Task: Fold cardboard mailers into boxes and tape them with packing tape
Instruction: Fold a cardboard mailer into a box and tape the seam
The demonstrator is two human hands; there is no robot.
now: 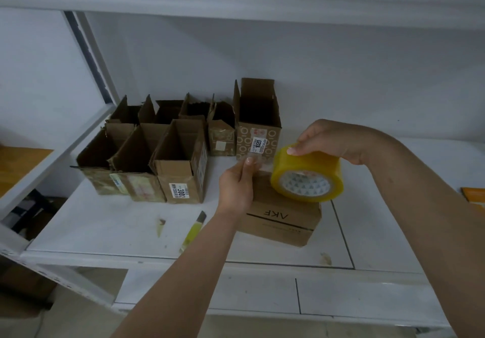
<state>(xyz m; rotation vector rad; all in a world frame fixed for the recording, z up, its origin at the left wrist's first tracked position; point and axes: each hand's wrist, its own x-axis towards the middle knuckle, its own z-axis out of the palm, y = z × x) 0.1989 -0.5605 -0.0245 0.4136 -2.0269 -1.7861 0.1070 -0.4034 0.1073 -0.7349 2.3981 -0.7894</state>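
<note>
From the head view, the person stands at a white shelf point(110, 232) with a closed cardboard box point(282, 219), printed "AKF", lying in front of them. The right hand point(330, 140) clasps a roll of yellowish packing tape point(307, 173) from above, fingers closed over its rim, the roll resting on edge on top of the box. The left hand point(237, 185) pinches the free end of the tape point(253, 160) between thumb and fingers and holds it out leftward, so a short clear strip spans between hand and roll; I'd say this is to get enough length to lay along the box's seam. Behind, a cluster of open taped boxes point(147, 159) stands against the wall, likely finished ones set aside. A yellow utility knife point(193, 231) lies near the left forearm, handy for cutting.
</note>
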